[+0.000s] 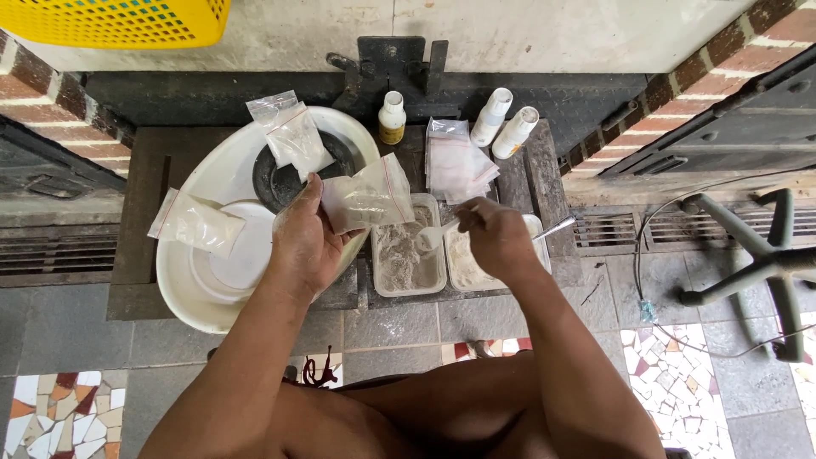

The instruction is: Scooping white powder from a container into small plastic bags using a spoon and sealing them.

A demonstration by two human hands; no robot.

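Yellow perforated basket (119, 21), upper left corner, partly cut off by the frame edge. Filled clear zip bag of white powder (197, 223), lying on the left side of the white round basin (191, 297), which sits on a dark low stand (136, 255). A second filled bag (295, 136) lies at the basin's upper rim, partly over a dark round dish (276, 183) inside it. Left hand (304, 242), over the basin's right edge, fingers closed on the lower left corner of a clear zip bag (370, 197) with a red seal strip; the bag is held up, tilted, above the left tray, and holds some white powder. Small white bottle with yellow label (392, 118), upright, behind the trays. Left rectangular tray (410, 255) of greyish-white powder, just beside the right tray (463, 263) of paler powder; the two touch or nearly touch. White plastic spoon (435, 235), its bowl over the left tray, just below the held bag. Stack of empty clear zip bags (457, 161) behind the trays. Right hand (501, 242), over the right tray, fingers clamped on the spoon's handle. Two white bottles (503, 123), leaning, right of the bag stack. Metal utensil (557, 227), poking out past the right tray. Grey chair base (756, 263), far right, on the tiled floor.
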